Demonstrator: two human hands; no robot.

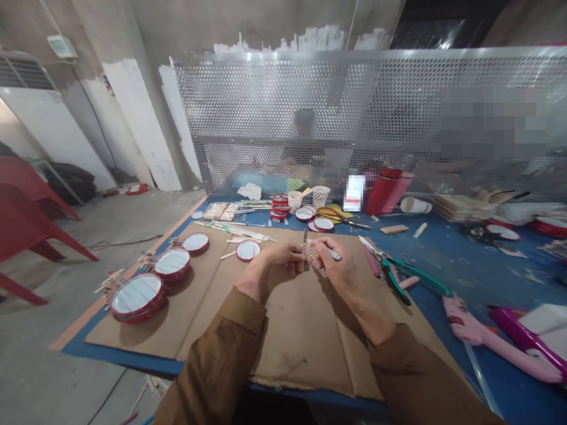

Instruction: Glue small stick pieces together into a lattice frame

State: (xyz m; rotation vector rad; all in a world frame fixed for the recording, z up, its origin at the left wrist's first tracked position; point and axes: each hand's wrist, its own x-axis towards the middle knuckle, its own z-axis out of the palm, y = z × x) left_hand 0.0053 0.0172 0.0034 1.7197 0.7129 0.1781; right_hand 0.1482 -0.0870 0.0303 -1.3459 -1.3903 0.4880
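Observation:
Above the cardboard sheet (pixel 283 336), my left hand (pixel 286 255) is closed in a pinch on a thin, narrow stick (pixel 305 238) that points up. My right hand (pixel 339 265), close beside it, is closed around a white pen-like tool (pixel 333 254); its tip is hidden. A small patterned piece (pixel 312 255) shows between the two hands, and I cannot tell which hand holds it. Left of my left hand lies a red-rimmed round disc (pixel 248 250) with a pale top, a flat wooden stick (pixel 228 255) next to it.
Stacked red-rimmed discs (pixel 137 295) with sticks line the left side. To the right lie teal-handled pliers (pixel 394 280), a pink glue gun (pixel 469 324) and a purple tool (pixel 527 336). Paper cups (pixel 321 196), a phone (pixel 354 192) and a red bottle (pixel 383 190) stand before a perforated metal screen (pixel 266 88).

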